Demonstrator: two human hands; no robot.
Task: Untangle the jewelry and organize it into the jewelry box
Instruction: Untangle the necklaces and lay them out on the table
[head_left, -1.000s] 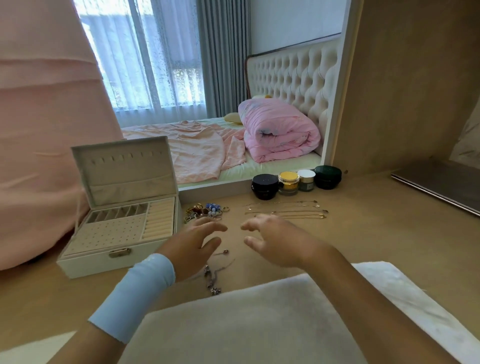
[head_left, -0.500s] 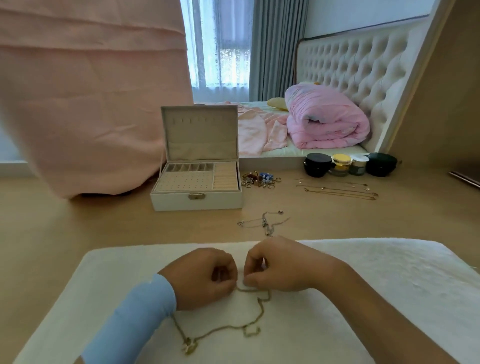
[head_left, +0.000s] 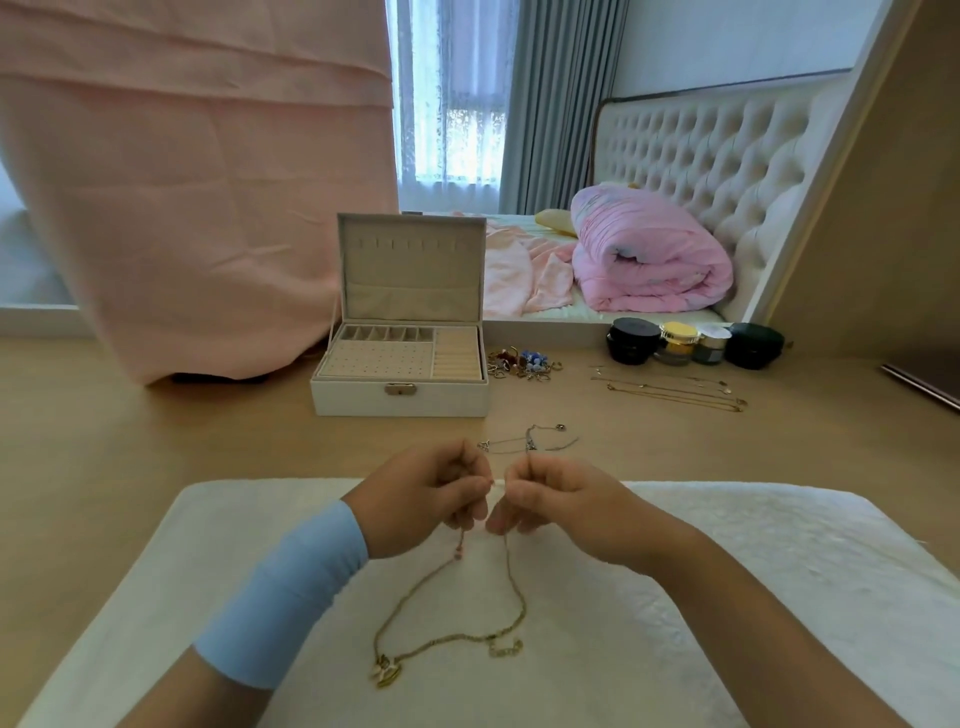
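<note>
Gold necklace (head_left: 452, 640) hangs pinched in the curled left hand (head_left: 421, 499) and right hand (head_left: 561, 504).

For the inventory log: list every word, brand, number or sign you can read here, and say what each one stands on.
No text can be read anywhere in this view.
cosmetic jars: any labels are too small and blurred to read.
jewelry box: no lettering shows, only a plain metal clasp.
gold necklace: one small charm on the chain might be lettering, but it is too small to tell.
</note>
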